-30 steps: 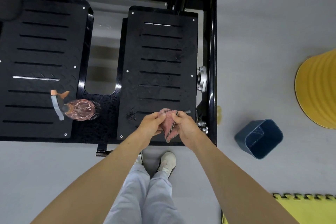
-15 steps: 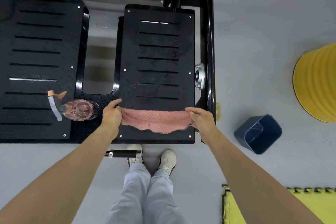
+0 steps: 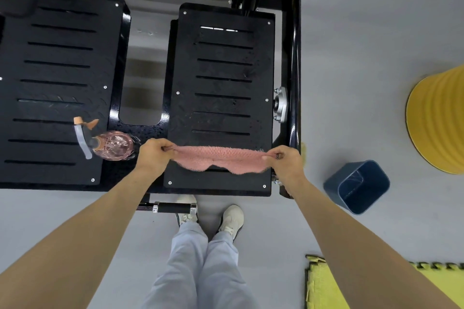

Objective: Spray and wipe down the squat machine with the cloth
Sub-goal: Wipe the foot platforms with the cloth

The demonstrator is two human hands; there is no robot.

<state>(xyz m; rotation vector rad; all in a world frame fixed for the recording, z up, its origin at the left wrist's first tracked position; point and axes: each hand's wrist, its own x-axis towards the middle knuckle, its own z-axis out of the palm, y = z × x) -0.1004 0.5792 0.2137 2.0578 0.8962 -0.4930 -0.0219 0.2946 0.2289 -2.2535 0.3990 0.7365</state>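
A pink cloth (image 3: pixel 221 159) is stretched wide over the near end of the squat machine's right black footplate (image 3: pixel 223 78). My left hand (image 3: pixel 153 154) pinches its left end and my right hand (image 3: pixel 286 159) pinches its right end. The cloth sags a little in the middle and hangs just above the plate. A pink spray bottle (image 3: pixel 110 145) with a grey trigger stands on the machine between the two footplates, just left of my left hand. The left footplate (image 3: pixel 57 88) lies further left.
A black frame rail (image 3: pixel 293 57) runs along the right side of the machine. A dark blue bin (image 3: pixel 357 185) and a yellow ribbed cone (image 3: pixel 437 120) stand on the grey floor to the right. A yellow foam mat (image 3: pixel 324 283) lies at bottom right. My feet are beside a short black handle (image 3: pixel 173 208).
A second ago both hands held the cloth bunched together. They have pulled apart and spread it across the right footplate. The view has shifted slightly since half a second ago.
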